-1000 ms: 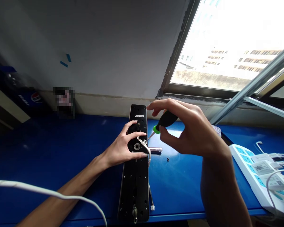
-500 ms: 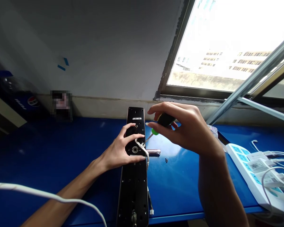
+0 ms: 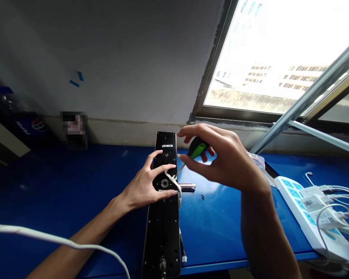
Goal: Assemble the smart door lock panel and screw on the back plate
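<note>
A long black panel lies lengthwise on the blue table, with a small white label near its far end. My left hand is spread across the panel, fingertips pressing on it around a round fitting. A white cable runs beside that fitting and over the right edge. My right hand holds a black and green screwdriver by its handle. Its shaft slants down-left to the panel near the cable; the tip is too small to make out. A shiny metal piece juts out at the panel's right.
Several tiny dark screws lie on the blue table. A white power strip with plugged-in adapters stands at the right. A loose white cable crosses the lower left. A Pepsi bottle is at the far left.
The screwdriver handle has turned in my right hand, showing its green side. My left hand keeps its place on the panel. The whole view has shifted slightly.
</note>
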`<control>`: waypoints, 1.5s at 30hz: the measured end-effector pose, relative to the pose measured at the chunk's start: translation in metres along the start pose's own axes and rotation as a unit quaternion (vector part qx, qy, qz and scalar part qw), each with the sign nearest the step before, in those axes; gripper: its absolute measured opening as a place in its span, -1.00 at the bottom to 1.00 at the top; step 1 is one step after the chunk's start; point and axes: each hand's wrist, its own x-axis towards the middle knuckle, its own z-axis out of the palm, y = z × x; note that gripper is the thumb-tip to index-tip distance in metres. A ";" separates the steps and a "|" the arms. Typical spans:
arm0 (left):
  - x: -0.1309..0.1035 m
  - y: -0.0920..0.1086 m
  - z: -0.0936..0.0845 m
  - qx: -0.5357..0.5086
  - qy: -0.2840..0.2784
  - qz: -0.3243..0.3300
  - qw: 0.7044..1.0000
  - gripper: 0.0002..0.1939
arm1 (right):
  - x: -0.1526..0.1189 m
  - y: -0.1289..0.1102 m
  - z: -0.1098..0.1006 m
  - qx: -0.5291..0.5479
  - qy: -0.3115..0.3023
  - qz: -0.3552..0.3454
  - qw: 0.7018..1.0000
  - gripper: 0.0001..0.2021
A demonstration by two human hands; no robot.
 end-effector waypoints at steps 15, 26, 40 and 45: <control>-0.006 0.016 0.018 0.057 0.137 0.067 0.987 -0.75 | -0.003 0.001 -0.013 0.009 0.048 0.006 0.999 -0.57; -0.006 0.018 0.021 0.055 0.134 0.071 0.987 -0.77 | 0.001 0.003 -0.001 0.000 0.005 -0.020 1.000 -0.63; -0.006 0.017 0.021 0.059 0.132 0.063 0.988 -0.77 | 0.001 0.003 0.000 0.007 0.002 -0.029 1.000 -0.62; -0.007 0.018 0.020 0.059 0.125 0.063 0.988 -0.78 | 0.001 0.003 0.000 0.004 0.006 -0.031 0.999 -0.65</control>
